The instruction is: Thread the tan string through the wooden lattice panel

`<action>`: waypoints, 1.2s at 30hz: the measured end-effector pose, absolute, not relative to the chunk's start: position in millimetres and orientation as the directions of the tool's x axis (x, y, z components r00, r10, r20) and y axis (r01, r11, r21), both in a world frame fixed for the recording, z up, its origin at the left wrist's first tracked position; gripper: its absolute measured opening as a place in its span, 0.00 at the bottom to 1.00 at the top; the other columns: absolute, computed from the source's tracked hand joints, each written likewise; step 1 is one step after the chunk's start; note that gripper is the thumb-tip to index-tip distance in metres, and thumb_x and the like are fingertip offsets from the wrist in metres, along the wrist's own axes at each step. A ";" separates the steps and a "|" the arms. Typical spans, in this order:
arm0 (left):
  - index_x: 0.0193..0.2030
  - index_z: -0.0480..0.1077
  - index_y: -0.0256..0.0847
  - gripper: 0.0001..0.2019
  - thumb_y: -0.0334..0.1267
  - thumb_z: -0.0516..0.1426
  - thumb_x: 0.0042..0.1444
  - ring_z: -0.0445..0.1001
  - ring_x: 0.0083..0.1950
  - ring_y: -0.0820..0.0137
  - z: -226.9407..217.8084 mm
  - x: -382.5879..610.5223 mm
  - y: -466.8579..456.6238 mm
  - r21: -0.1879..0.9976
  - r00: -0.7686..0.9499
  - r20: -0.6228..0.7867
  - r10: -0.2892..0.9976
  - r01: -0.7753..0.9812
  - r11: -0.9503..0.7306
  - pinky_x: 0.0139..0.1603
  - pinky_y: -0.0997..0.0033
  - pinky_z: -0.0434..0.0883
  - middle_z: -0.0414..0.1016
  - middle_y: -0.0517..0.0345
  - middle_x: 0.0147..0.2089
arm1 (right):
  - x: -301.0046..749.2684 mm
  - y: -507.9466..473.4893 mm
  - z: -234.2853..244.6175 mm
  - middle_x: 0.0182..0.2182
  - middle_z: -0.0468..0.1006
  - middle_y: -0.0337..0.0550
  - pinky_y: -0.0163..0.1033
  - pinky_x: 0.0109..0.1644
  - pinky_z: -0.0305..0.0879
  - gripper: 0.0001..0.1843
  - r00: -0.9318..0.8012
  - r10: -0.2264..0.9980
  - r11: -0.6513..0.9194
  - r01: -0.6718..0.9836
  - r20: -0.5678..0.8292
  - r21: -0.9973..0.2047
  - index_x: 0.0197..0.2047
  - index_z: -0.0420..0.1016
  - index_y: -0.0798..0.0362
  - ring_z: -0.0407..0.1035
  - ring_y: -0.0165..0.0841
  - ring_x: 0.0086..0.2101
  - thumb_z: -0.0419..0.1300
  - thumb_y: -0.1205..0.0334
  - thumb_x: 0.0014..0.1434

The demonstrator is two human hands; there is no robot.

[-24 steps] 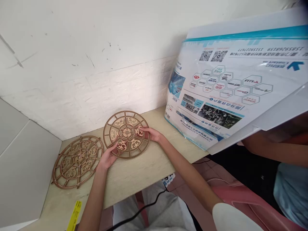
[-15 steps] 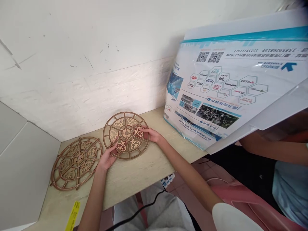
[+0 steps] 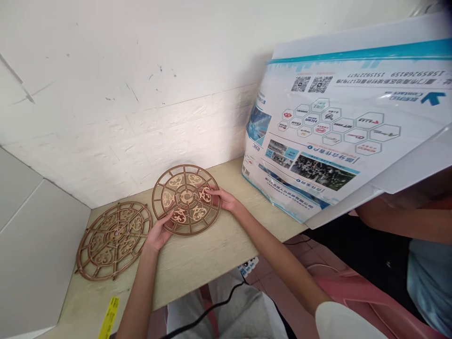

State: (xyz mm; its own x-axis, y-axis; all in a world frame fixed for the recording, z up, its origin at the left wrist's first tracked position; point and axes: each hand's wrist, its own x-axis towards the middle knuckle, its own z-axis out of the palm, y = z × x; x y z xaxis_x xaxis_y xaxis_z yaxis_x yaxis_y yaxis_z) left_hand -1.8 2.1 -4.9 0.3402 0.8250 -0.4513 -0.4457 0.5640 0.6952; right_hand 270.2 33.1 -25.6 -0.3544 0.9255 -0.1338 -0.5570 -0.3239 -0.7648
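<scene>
Along the desk's (image 3: 208, 256) wall-side edge are two round openwork lattice discs: the resting disc (image 3: 116, 233) toward the left end, the held disc (image 3: 187, 197) further right. Having no long axis, the held disc sits between two hands: the left hand (image 3: 159, 234) pinches its near-left rim, the right hand (image 3: 225, 200) its right side. One yellow strip (image 3: 108, 318) shows toward the near-left corner.
</scene>
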 end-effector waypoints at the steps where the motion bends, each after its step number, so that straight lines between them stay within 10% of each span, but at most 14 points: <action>1: 0.48 0.76 0.30 0.11 0.28 0.54 0.64 0.78 0.44 0.67 -4.4 -1.2 2.1 0.692 0.339 -0.444 0.830 -0.458 0.558 0.50 0.69 0.75 0.78 0.45 0.49 | 270.0 33.2 -25.6 0.46 0.79 0.44 0.33 0.47 0.76 0.23 -0.348 0.928 -0.322 -0.558 -0.137 -0.765 0.50 0.70 0.55 0.76 0.26 0.38 0.65 0.67 0.50; 17: 0.45 0.76 0.30 0.11 0.28 0.52 0.65 0.78 0.41 0.70 -3.3 2.9 4.2 0.686 0.314 -0.422 0.851 -0.503 0.526 0.46 0.72 0.75 0.79 0.47 0.47 | 262.4 34.9 -20.5 0.39 0.79 0.37 0.31 0.36 0.70 0.29 -0.013 0.997 -0.071 -0.561 -0.077 -0.825 0.55 0.67 0.48 0.72 0.23 0.33 0.66 0.57 0.49; 23: 0.45 0.76 0.29 0.11 0.28 0.53 0.64 0.78 0.41 0.72 -6.4 2.8 3.2 0.698 0.312 -0.402 0.861 -0.503 0.509 0.45 0.74 0.75 0.78 0.46 0.48 | 261.6 33.9 -19.2 0.45 0.75 0.44 0.34 0.51 0.65 0.23 0.576 0.759 0.296 0.113 0.305 -0.949 0.47 0.70 0.54 0.68 0.27 0.46 0.61 0.48 0.54; 28: 0.48 0.76 0.28 0.11 0.29 0.56 0.63 0.78 0.43 0.69 -10.4 1.1 0.4 0.695 0.344 -0.400 0.849 -0.490 0.526 0.48 0.71 0.75 0.77 0.44 0.50 | 239.5 22.5 -5.3 0.38 0.75 0.45 0.39 0.54 0.63 0.19 0.293 0.752 0.399 0.512 0.591 -0.761 0.37 0.72 0.55 0.66 0.28 0.43 0.51 0.47 0.62; 36: 0.47 0.76 0.28 0.10 0.28 0.57 0.61 0.77 0.40 0.69 -13.0 2.0 -5.6 0.661 0.342 -0.376 0.861 -0.552 0.508 0.46 0.71 0.74 0.78 0.44 0.47 | 184.3 21.9 -12.2 0.60 0.63 0.47 0.53 0.67 0.55 0.15 -0.047 0.829 0.377 0.783 0.557 -0.495 0.43 0.75 0.52 0.51 0.42 0.63 0.56 0.52 0.59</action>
